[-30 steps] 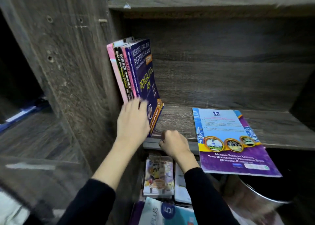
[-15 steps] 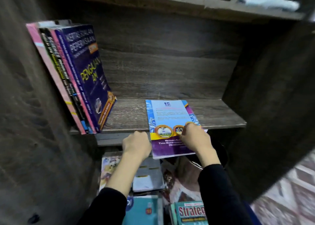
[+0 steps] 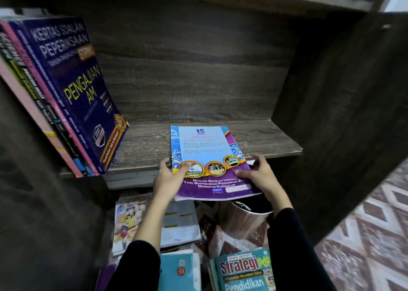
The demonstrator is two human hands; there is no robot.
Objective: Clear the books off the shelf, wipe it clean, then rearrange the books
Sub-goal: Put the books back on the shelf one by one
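A thin blue and purple booklet [image 3: 205, 145] lies flat on the dark wooden shelf [image 3: 269, 140], its near end sticking out past the front edge. My left hand [image 3: 169, 178] grips its left edge, thumb on the cover. My right hand [image 3: 259, 176] holds its right edge, fingers curled around it. Several books lean against the left wall of the shelf; the frontmost is a dark blue book [image 3: 77, 87] with yellow lettering.
Below the shelf lie loose books: an open one [image 3: 178, 222], a teal book [image 3: 178, 273] and a green "Strategi" book [image 3: 245, 271]. A shiny metal bin [image 3: 242, 220] stands under the booklet. A dark side panel [image 3: 344, 114] closes the right; patterned carpet [image 3: 375, 235] lies beyond.
My left hand left the leaning books and came to the booklet's left edge. My right hand moved from the shelf edge onto the booklet's right edge. The view shifted right and closer.
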